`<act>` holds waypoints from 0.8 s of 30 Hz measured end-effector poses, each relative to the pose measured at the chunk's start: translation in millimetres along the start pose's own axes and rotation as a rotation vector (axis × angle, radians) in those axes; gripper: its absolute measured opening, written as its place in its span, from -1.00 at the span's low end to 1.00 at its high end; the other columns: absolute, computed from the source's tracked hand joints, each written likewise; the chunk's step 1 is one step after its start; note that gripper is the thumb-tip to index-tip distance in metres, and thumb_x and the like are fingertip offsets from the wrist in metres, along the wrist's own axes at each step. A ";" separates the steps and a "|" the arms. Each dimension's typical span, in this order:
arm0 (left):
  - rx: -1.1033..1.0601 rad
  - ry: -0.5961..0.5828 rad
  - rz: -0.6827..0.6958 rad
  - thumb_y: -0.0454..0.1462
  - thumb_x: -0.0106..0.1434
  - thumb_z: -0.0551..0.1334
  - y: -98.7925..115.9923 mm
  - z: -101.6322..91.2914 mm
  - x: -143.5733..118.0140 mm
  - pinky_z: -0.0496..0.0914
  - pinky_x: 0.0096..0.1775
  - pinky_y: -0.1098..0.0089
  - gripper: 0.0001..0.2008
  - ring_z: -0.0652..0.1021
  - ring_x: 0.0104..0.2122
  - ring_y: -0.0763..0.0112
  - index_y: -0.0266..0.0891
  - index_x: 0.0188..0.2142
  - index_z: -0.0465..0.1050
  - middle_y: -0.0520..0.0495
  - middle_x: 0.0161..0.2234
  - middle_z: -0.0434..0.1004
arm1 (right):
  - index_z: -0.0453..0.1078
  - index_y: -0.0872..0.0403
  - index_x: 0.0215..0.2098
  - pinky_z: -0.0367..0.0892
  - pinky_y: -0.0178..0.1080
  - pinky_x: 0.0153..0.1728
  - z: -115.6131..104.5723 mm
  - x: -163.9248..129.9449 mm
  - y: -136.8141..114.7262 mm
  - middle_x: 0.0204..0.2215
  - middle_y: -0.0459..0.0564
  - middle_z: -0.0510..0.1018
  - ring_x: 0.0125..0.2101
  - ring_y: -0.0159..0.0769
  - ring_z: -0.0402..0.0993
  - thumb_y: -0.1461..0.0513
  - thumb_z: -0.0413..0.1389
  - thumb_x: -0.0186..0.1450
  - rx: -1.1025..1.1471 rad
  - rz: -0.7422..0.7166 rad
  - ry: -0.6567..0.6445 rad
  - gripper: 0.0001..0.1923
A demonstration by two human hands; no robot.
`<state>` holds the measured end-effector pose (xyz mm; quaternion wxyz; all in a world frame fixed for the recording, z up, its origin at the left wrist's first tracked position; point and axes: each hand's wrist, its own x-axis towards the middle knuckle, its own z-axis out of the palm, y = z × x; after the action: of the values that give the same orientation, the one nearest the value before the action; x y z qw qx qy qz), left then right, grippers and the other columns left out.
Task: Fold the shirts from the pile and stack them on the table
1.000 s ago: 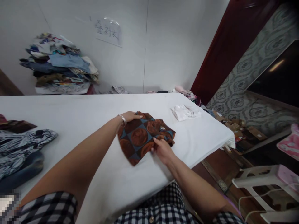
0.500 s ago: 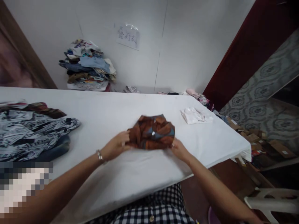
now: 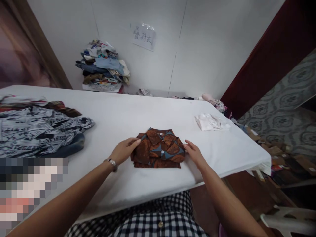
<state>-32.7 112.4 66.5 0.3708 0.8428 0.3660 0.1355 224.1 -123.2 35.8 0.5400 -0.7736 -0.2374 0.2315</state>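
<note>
On the white table [image 3: 138, 112], both hands — left hand [image 3: 122, 150], right hand [image 3: 195, 153] — flank the folded brown shirt [image 3: 158, 148], fingers spread, seemingly touching its edges.

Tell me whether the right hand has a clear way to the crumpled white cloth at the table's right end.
Probably yes: bare white tabletop separates the right hand from the crumpled white cloth.

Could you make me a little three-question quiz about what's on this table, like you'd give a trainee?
1. True or false: the brown patterned shirt lies folded on the white table.
2. What touches the shirt's sides?
3. Which lies nearer the table's right edge: A) the white garment, B) the black-and-white clothes?

Key: 1. True. 2. The left hand and right hand, one at each side. 3. A.
</note>
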 end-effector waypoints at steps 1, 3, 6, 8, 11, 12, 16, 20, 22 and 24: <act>0.007 -0.002 -0.024 0.11 0.23 0.05 5.7 3.2 6.8 0.39 -0.10 0.30 -0.52 0.55 -0.12 0.21 -0.12 -0.12 0.52 -0.07 -0.12 0.61 | 0.40 0.10 0.12 0.44 -0.06 -0.10 5.3 6.1 -3.6 -0.19 0.08 0.63 -0.19 -0.11 0.56 0.05 0.18 0.14 -0.017 0.017 -0.007 -0.40; 0.050 -0.019 -0.043 0.03 0.17 0.13 16.5 10.9 15.8 0.39 -0.19 0.32 -0.62 0.57 -0.21 0.22 -0.15 -0.22 0.53 -0.07 -0.23 0.63 | 0.44 0.09 0.07 0.44 -0.07 -0.12 18.3 14.7 -9.6 -0.27 0.04 0.64 -0.24 -0.14 0.56 0.08 0.22 0.10 -0.061 -0.030 -0.047 -0.42; 0.098 -0.016 -0.015 -0.08 0.14 0.15 24.2 20.0 14.0 0.35 -0.32 0.35 -0.76 0.54 -0.36 0.29 -0.14 -0.35 0.50 0.00 -0.40 0.59 | 0.49 0.05 -0.04 0.38 -0.09 -0.01 34.5 17.5 -10.9 -0.17 0.00 0.63 -0.15 -0.18 0.52 0.13 0.19 0.12 -0.041 -0.237 -0.084 -0.56; 0.103 0.015 0.012 -0.11 0.16 0.13 20.5 22.1 5.8 0.31 -0.37 0.37 -0.79 0.52 -0.42 0.34 -0.13 -0.36 0.47 0.05 -0.46 0.55 | 0.49 0.02 -0.03 0.33 -0.10 0.05 38.5 15.2 -5.7 -0.09 -0.01 0.60 -0.08 -0.20 0.50 0.15 0.16 0.15 -0.018 -0.321 -0.088 -0.59; 0.147 -0.004 0.026 -0.13 0.18 0.13 6.5 19.7 -6.3 0.29 -0.42 0.38 -0.80 0.50 -0.47 0.36 -0.15 -0.38 0.47 0.06 -0.51 0.52 | 0.47 0.01 0.01 0.33 -0.08 0.05 33.5 10.4 4.5 -0.07 0.00 0.59 -0.07 -0.19 0.49 0.16 0.18 0.13 -0.082 -0.292 -0.109 -0.55; 0.155 -0.002 0.023 -0.11 0.19 0.14 2.3 17.8 -9.5 0.29 -0.43 0.38 -0.78 0.50 -0.47 0.36 -0.15 -0.34 0.48 0.04 -0.48 0.53 | 0.45 0.01 0.03 0.34 -0.08 0.03 29.7 8.3 6.7 -0.06 0.01 0.59 -0.08 -0.19 0.50 0.15 0.19 0.13 -0.104 -0.270 -0.107 -0.53; 0.185 0.233 0.172 0.01 0.26 0.14 0.8 9.2 -24.5 0.39 -0.28 0.30 -0.57 0.53 -0.30 0.28 -0.20 -0.03 0.42 -0.13 -0.17 0.55 | 0.38 0.07 0.11 0.43 -0.17 -0.24 10.8 -7.4 5.7 -0.13 0.08 0.57 -0.25 -0.23 0.50 0.04 0.14 0.21 -0.138 -0.226 0.018 -0.46; 0.339 0.201 0.625 -0.06 0.28 0.18 15.7 12.0 -49.2 0.35 -0.04 0.17 -0.63 0.48 -0.08 0.18 -0.19 0.00 0.40 -0.18 -0.05 0.51 | 0.43 0.09 0.02 0.35 -0.28 -0.45 -0.4 -38.5 0.3 -0.23 0.06 0.55 -0.36 -0.29 0.44 0.00 0.16 0.21 -0.025 -0.266 0.105 -0.50; 0.431 0.067 0.779 -0.13 0.26 0.24 21.1 20.9 -57.4 0.31 0.00 0.13 -0.60 0.45 -0.01 0.15 -0.17 0.06 0.37 -0.17 0.02 0.48 | 0.46 0.08 -0.05 0.29 -0.32 -0.54 1.0 -57.5 -1.2 -0.38 -0.02 0.53 -0.47 -0.35 0.39 -0.02 0.19 0.18 0.089 -0.198 0.101 -0.53; 0.522 -0.019 0.825 -0.21 0.23 0.26 23.7 32.2 -57.7 0.28 0.02 0.11 -0.56 0.43 0.03 0.13 -0.19 0.10 0.34 -0.18 0.06 0.45 | 0.47 0.08 -0.14 0.23 -0.35 -0.62 7.7 -77.0 -2.4 -0.54 -0.11 0.47 -0.59 -0.41 0.32 -0.04 0.23 0.15 0.239 -0.061 0.037 -0.56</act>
<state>-44.5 43.3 64.0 0.0656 0.9835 0.0197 0.1674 159.0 -164.4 43.5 0.6394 -0.7004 -0.2212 0.2273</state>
